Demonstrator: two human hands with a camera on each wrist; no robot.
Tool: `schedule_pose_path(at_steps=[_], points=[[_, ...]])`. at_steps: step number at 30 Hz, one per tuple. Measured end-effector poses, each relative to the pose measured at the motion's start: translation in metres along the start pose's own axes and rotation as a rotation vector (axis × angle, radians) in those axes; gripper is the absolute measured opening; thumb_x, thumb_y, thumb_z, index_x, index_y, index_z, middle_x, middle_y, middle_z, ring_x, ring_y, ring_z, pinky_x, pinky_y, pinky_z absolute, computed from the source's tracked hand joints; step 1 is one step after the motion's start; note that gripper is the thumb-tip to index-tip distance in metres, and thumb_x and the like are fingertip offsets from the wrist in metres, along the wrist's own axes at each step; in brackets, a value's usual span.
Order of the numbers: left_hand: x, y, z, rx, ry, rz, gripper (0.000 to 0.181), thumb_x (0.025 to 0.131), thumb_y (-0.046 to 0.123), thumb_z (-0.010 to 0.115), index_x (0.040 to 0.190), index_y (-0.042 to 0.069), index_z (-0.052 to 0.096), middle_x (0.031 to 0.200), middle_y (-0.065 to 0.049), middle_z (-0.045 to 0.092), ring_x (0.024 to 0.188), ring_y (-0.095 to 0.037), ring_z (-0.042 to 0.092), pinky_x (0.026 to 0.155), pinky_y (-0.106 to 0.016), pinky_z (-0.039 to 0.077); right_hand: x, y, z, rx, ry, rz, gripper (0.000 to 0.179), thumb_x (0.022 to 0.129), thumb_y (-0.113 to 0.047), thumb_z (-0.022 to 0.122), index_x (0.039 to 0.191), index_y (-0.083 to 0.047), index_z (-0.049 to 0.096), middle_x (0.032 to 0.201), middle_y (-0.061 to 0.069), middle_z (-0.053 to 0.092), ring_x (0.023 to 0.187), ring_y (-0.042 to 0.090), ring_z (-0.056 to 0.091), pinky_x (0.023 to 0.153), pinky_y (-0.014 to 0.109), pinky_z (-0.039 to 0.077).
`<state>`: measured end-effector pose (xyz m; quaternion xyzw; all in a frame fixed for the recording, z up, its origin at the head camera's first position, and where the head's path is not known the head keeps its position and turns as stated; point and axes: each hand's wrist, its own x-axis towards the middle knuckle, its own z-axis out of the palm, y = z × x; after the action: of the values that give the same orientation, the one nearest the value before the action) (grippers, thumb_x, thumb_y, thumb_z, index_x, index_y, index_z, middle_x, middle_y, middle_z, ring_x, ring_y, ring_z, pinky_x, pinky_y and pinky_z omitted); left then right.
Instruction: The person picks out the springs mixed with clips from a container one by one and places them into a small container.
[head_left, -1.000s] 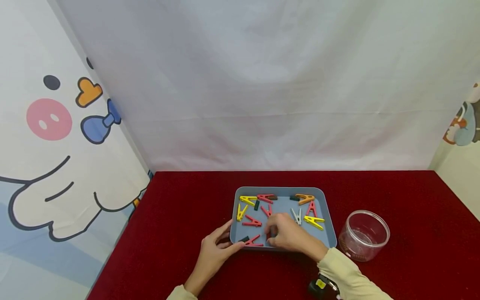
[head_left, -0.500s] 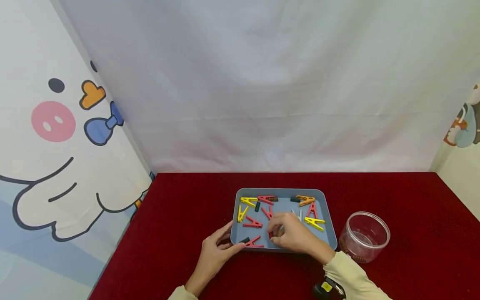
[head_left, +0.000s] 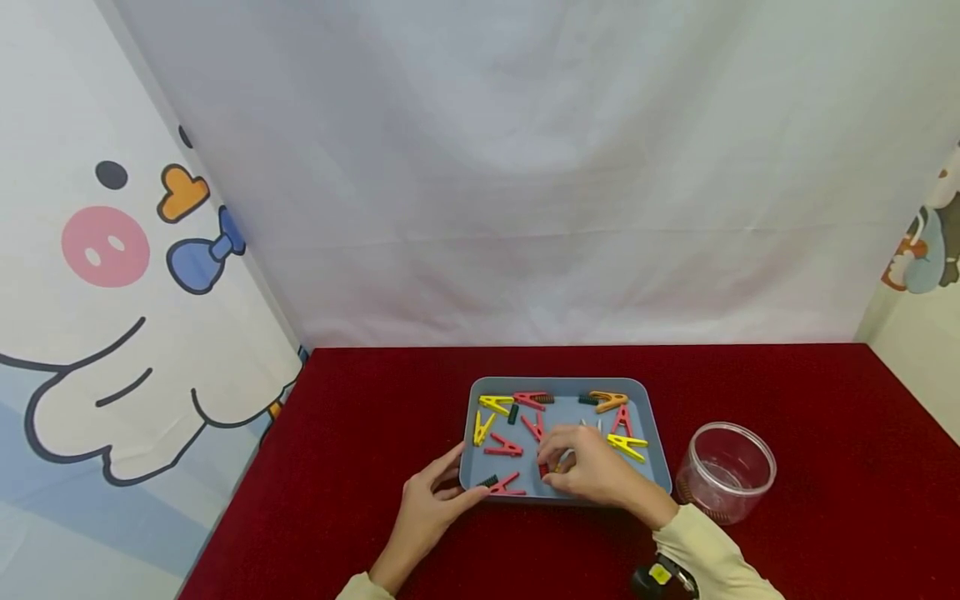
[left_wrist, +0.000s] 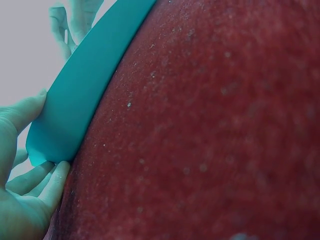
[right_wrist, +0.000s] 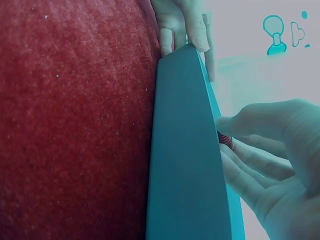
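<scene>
A blue-grey tray (head_left: 656, 454) holds several red, yellow and pale clothespin-shaped clips, among them a yellow clip (head_left: 627, 446) and a red clip (head_left: 504, 447). My left hand (head_left: 432, 500) grips the tray's front left corner, thumb over the rim and fingers against the outside. Over the front middle of the tray, my right hand (head_left: 588, 467) pinches a small red ribbed coil, like a spring (right_wrist: 226, 140), between thumb and fingers. Something yellowish partly shows behind those fingers. The right hand covers much of a pale clip (head_left: 598, 424) behind it.
To the right of the tray stands a clear round jar (head_left: 726, 471) with brown coils at its bottom. Dark coils (head_left: 588, 400) also lie in the tray. A red cloth (head_left: 390, 400) covers the table, and a white curtain (head_left: 570, 208) hangs behind it.
My right hand has shifted slightly to the right within the tray. The red coil at its fingertips has come into view. My left hand keeps its place at the tray corner.
</scene>
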<state>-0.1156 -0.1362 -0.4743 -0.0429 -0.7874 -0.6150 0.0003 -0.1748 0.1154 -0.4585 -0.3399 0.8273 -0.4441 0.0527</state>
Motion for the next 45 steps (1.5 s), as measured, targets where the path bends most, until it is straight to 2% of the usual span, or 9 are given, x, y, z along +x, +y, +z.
schedule_pose_path(at_steps=[13, 20, 27, 32, 39, 45], points=[[-0.001, -0.001, 0.0, 0.001, -0.009, 0.0, 0.068, 0.079, 0.018, 0.078, 0.139, 0.005, 0.047, 0.123, -0.021, 0.057, 0.107, -0.033, 0.058, 0.078, -0.026, 0.052, -0.004, 0.0, -0.004, 0.064, 0.01, 0.035, 0.014, 0.075, 0.001, 0.075, 0.089, -0.002, 0.072, 0.099, 0.007, 0.065, 0.083, 0.013, 0.062, 0.07, 0.03, 0.055], [0.0, 0.0, 0.0, 0.007, -0.009, 0.005, 0.069, 0.08, 0.018, 0.078, 0.139, 0.005, 0.047, 0.125, -0.021, 0.056, 0.108, -0.033, 0.058, 0.078, -0.027, 0.053, -0.006, 0.0, -0.008, 0.13, 0.01, 0.028, 0.015, 0.076, 0.002, 0.075, 0.09, 0.0, 0.072, 0.102, 0.015, 0.065, 0.084, 0.015, 0.061, 0.069, 0.029, 0.055], [0.001, -0.001, 0.0, 0.008, -0.002, 0.006, 0.069, 0.079, 0.018, 0.079, 0.139, 0.003, 0.047, 0.126, -0.021, 0.055, 0.109, -0.034, 0.057, 0.078, -0.027, 0.053, -0.008, -0.007, -0.012, 0.114, 0.024, 0.034, 0.013, 0.078, 0.003, 0.074, 0.089, -0.003, 0.072, 0.103, 0.012, 0.064, 0.089, 0.02, 0.062, 0.069, 0.03, 0.055], [0.001, -0.001, 0.0, 0.003, -0.002, 0.01, 0.069, 0.079, 0.017, 0.079, 0.138, 0.002, 0.046, 0.124, -0.022, 0.056, 0.109, -0.034, 0.057, 0.078, -0.027, 0.052, -0.01, -0.013, -0.014, 0.102, 0.042, 0.015, 0.015, 0.077, 0.007, 0.072, 0.088, -0.004, 0.071, 0.101, 0.011, 0.065, 0.087, 0.026, 0.063, 0.068, 0.033, 0.055], [0.001, -0.003, 0.0, 0.007, -0.003, 0.012, 0.07, 0.079, 0.017, 0.079, 0.139, 0.002, 0.046, 0.125, -0.022, 0.056, 0.108, -0.034, 0.058, 0.078, -0.027, 0.053, -0.014, -0.012, -0.019, 0.135, 0.047, -0.012, 0.011, 0.079, 0.0, 0.075, 0.088, -0.005, 0.071, 0.102, 0.012, 0.065, 0.085, 0.019, 0.063, 0.066, 0.028, 0.055], [0.002, -0.005, 0.0, 0.005, -0.006, 0.015, 0.069, 0.079, 0.018, 0.079, 0.139, 0.002, 0.046, 0.125, -0.022, 0.056, 0.108, -0.034, 0.058, 0.078, -0.027, 0.053, -0.018, -0.008, -0.021, 0.159, 0.069, -0.052, 0.01, 0.079, -0.001, 0.075, 0.088, -0.001, 0.071, 0.101, 0.014, 0.065, 0.085, 0.02, 0.062, 0.065, 0.029, 0.055]])
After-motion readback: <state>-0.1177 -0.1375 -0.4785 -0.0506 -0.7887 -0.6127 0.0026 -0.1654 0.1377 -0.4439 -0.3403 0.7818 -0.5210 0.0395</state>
